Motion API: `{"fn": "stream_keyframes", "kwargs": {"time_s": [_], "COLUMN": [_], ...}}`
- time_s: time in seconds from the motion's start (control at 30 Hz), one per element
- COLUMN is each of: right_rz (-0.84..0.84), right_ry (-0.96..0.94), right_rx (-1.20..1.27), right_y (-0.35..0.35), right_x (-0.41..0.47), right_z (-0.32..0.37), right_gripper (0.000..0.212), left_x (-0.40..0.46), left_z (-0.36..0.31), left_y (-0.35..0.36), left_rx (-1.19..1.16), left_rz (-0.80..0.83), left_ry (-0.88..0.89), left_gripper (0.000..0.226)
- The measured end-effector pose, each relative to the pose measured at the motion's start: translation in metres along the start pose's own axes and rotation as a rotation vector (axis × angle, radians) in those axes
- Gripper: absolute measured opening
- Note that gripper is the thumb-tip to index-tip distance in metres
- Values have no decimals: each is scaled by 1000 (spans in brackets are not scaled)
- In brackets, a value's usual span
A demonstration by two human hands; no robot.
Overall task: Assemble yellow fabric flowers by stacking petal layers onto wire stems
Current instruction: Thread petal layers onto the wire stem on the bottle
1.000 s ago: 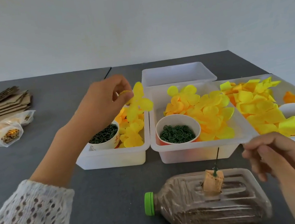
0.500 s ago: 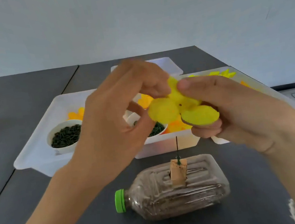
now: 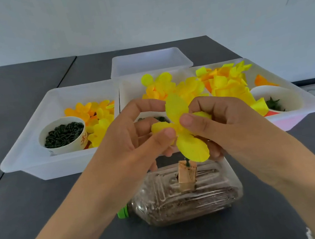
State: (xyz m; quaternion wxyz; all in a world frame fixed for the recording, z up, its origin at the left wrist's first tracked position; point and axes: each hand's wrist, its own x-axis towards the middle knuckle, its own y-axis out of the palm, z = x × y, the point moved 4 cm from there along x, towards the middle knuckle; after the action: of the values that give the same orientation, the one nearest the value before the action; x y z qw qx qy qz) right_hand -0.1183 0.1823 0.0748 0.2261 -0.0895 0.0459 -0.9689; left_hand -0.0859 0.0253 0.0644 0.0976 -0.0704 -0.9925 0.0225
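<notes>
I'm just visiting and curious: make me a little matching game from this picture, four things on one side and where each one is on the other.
Things:
1. petal layer
2. plastic bottle
3. cup of dark green bits
4. empty tray

Places:
A. at the back, behind the filled trays
B. lying on its side on the dark table, nearest the person
C. pinched between the left hand and right hand
D. standing in the left tray beside yellow and orange petals

Pairs: 1-C, 2-B, 3-D, 4-A

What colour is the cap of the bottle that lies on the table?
Green; the cap shows at the bottle's left end in the head view.
</notes>
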Motion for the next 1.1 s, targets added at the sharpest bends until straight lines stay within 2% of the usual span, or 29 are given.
{"fn": "stream_keyframes", "kwargs": {"time_s": [0.23,0.53,0.8,1.0,1.07,1.1], "right_rz": [103,85,55,31,10,-1], "right_ry": [95,120,212,221,222,218], "right_rx": [209,146,-95,-111,-160,-199], "right_y": [2,-1,-3,-2,-4,-5], "right_x": [-2,-1,-10,-12,-13,-13], "right_z": [-21,-37,-53,-59,-60,-62], "right_gripper": [24,25,23,30,22,27], "left_x": [-3,0,-7,-6,-6,-7], "left_z": [12,31,57,67,66,64], "left_y": [3,6,11,11,9,7], "left_rx": [-28,-190,-26,37,122,186], "left_rz": [31,50,107,92,93,84], "left_ry": [-25,-86,-205,-277,-286,-278], "left_gripper": [41,43,36,44,44,45]}}
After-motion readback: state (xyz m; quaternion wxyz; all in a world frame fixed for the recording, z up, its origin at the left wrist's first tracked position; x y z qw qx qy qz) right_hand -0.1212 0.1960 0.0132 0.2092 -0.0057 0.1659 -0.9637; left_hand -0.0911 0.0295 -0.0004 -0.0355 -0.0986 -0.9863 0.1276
